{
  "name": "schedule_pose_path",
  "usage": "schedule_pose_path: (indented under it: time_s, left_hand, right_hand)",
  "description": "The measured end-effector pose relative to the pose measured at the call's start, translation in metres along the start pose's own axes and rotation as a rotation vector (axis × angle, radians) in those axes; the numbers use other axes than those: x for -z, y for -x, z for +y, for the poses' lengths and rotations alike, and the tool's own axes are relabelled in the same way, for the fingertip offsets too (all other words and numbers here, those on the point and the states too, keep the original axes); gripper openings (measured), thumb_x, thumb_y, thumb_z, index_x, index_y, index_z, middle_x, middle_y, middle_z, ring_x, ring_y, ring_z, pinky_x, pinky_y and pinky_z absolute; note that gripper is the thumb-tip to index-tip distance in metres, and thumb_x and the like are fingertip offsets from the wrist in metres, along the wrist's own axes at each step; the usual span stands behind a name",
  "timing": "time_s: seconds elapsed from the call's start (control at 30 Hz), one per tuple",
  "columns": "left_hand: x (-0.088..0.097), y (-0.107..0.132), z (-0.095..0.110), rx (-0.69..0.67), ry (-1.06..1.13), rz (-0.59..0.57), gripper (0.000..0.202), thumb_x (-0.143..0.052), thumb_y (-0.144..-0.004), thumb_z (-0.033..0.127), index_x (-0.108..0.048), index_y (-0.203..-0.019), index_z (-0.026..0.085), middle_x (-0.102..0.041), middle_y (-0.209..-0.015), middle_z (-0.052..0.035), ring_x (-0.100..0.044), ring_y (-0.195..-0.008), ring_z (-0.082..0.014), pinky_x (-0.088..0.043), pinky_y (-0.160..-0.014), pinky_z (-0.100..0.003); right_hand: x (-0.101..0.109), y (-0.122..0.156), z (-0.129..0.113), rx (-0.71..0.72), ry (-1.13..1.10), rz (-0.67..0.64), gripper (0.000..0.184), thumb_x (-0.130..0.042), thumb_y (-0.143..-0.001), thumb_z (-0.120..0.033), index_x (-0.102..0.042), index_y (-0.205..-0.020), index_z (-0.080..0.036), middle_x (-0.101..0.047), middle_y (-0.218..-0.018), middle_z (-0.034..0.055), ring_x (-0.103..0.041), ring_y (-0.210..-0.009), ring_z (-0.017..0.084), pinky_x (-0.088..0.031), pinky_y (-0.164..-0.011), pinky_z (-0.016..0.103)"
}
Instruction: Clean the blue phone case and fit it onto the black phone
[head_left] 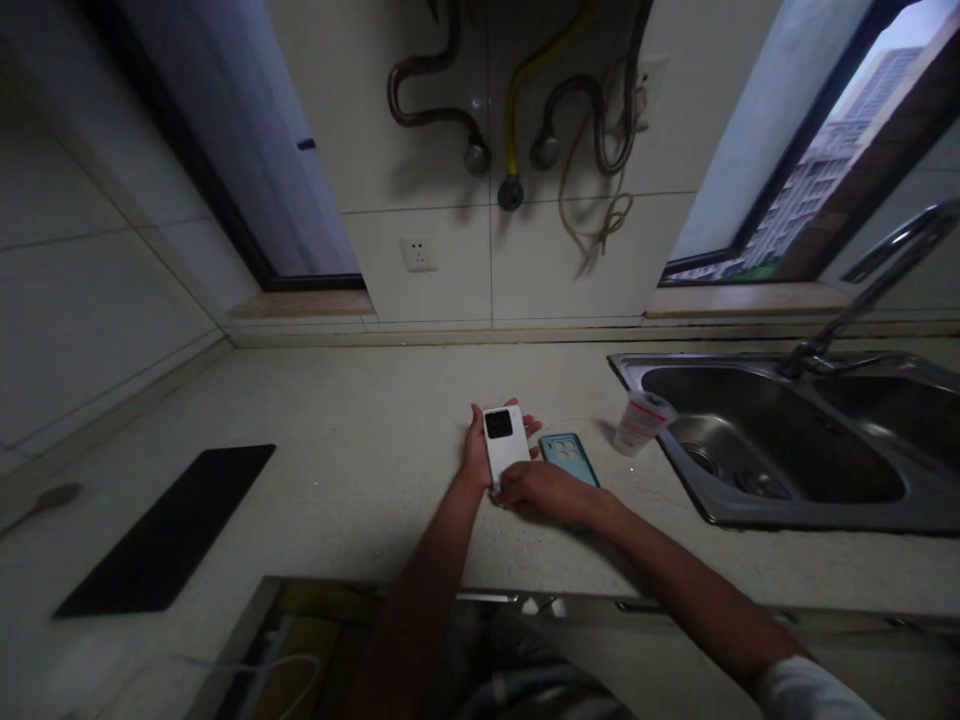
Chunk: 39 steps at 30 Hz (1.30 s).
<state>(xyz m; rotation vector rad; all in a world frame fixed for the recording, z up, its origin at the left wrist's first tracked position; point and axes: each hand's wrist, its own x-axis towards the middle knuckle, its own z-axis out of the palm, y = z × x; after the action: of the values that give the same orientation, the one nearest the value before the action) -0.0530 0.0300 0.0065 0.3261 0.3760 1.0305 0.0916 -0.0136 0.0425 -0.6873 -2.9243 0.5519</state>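
Note:
A white smartphone point(508, 452) lies back side up in my left hand point(474, 452), its dark square camera block at the far end. The left thumb runs along the phone's left edge, and the fingertips show past its right side. My right hand point(536, 488) is closed at the phone's near end, over its lower part. Something small and greyish shows at those fingertips by the near left corner, too small to name. Just right of the phone, a teal phone case point(568, 455) rests on the counter, partly covered by my right hand and wrist.
A clear plastic cup point(640, 424) stands tilted-looking beside the double steel sink point(697, 505) with its tap point(862, 300). A black flat board point(169, 530) and a spoon-like utensil point(49, 500) lie on the left counter point(337, 420). Pipes point(511, 130) hang on the wall.

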Motion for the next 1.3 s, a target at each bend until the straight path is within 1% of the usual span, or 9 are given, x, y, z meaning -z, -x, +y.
schedule_pose_path:
  time_s: [0.17,0.27,0.47,0.63,0.73,0.87,1.03,1.17,1.3]
  left_hand:
    - [-0.002,0.005,0.003,0.000,0.012,-0.012,0.074,-0.031,-0.091,0.076,-0.061,-0.128,0.019,-0.072,-0.099,-0.0144,-0.069,-0.092,-0.0304,-0.054,-0.078,-0.049]
    - [-0.003,0.006,0.006,-0.053,0.061,-0.014,0.072,-0.030,-0.091,0.075,-0.064,-0.120,0.019,-0.070,-0.093,-0.0116,-0.068,-0.084,-0.0267,-0.053,-0.076,-0.045]
    - [-0.001,0.007,0.008,-0.172,0.136,-0.005,0.065,-0.036,-0.090,0.070,-0.066,-0.108,0.015,-0.063,-0.083,-0.0095,-0.059,-0.069,-0.0199,-0.047,-0.061,-0.034]
    - [-0.001,0.010,0.006,-0.215,0.115,0.077,0.054,-0.046,-0.085,0.064,-0.065,-0.101,0.016,-0.063,-0.081,-0.0086,-0.059,-0.068,-0.0199,-0.046,-0.061,-0.034]
    - [-0.003,0.013,0.005,-0.228,0.070,0.131,0.048,-0.052,-0.082,0.057,-0.065,-0.102,0.015,-0.067,-0.089,-0.0119,-0.064,-0.078,-0.0247,-0.050,-0.068,-0.039]
    - [-0.006,0.016,0.004,-0.250,0.050,0.179,0.041,-0.055,-0.079,0.043,-0.066,-0.104,0.013,-0.068,-0.089,-0.0133,-0.067,-0.087,-0.0291,-0.052,-0.072,-0.042]
    - [-0.006,0.018,0.008,-0.291,0.078,0.149,0.029,-0.056,-0.079,0.034,-0.067,-0.097,0.013,-0.067,-0.086,-0.0105,-0.066,-0.082,-0.0245,-0.052,-0.066,-0.036]
    - [-0.003,0.016,0.012,-0.311,0.060,0.181,0.020,-0.063,-0.086,0.035,-0.064,-0.091,0.016,-0.064,-0.082,-0.0066,-0.064,-0.079,-0.0201,-0.049,-0.062,-0.032]
    - [0.000,0.015,0.011,-0.357,-0.016,0.127,0.030,-0.077,-0.080,0.038,-0.064,-0.099,0.019,-0.060,-0.079,-0.0007,-0.060,-0.071,-0.0148,-0.049,-0.064,-0.030]
  right_hand:
    - [0.009,0.009,0.004,-0.040,-0.067,-0.121,0.023,-0.064,-0.086,-0.009,-0.078,-0.100,-0.020,-0.077,-0.096,0.0078,-0.069,-0.089,0.019,-0.043,-0.074,0.024]
    - [0.022,0.016,0.014,-0.122,-0.008,-0.082,0.021,-0.062,-0.087,-0.010,-0.077,-0.095,-0.021,-0.077,-0.094,0.0060,-0.068,-0.088,0.019,-0.043,-0.075,0.025]
    - [0.038,0.031,0.050,-0.433,0.073,0.304,0.025,-0.053,-0.093,-0.014,-0.074,-0.106,-0.018,-0.074,-0.102,0.0112,-0.067,-0.093,0.021,-0.046,-0.080,0.028]
    - [0.026,0.031,0.069,-0.411,-0.185,0.668,0.026,-0.057,-0.090,-0.020,-0.071,-0.112,-0.016,-0.072,-0.103,0.0111,-0.066,-0.089,0.020,-0.050,-0.083,0.033]
    - [0.010,0.021,0.072,-0.452,-0.451,0.790,0.031,-0.058,-0.088,-0.023,-0.068,-0.116,-0.016,-0.071,-0.107,0.0106,-0.065,-0.082,0.018,-0.052,-0.081,0.034]
    - [-0.012,0.005,0.078,-0.497,-0.590,0.771,0.037,-0.060,-0.081,-0.018,-0.066,-0.117,-0.014,-0.072,-0.107,0.0114,-0.067,-0.080,0.017,-0.055,-0.078,0.034]
    - [-0.027,-0.006,0.085,-0.505,-0.712,0.739,0.040,-0.067,-0.072,-0.013,-0.068,-0.112,-0.013,-0.074,-0.105,0.0133,-0.070,-0.089,0.020,-0.056,-0.085,0.038]
    - [-0.024,-0.007,0.082,-0.443,-0.798,0.730,0.037,-0.071,-0.071,-0.016,-0.069,-0.108,-0.014,-0.075,-0.106,0.0149,-0.072,-0.095,0.023,-0.056,-0.088,0.041]
    - [-0.010,-0.004,0.072,-0.361,-0.835,0.787,0.034,-0.065,-0.083,-0.031,-0.067,-0.115,-0.018,-0.072,-0.121,0.0136,-0.069,-0.110,0.022,-0.050,-0.101,0.043]
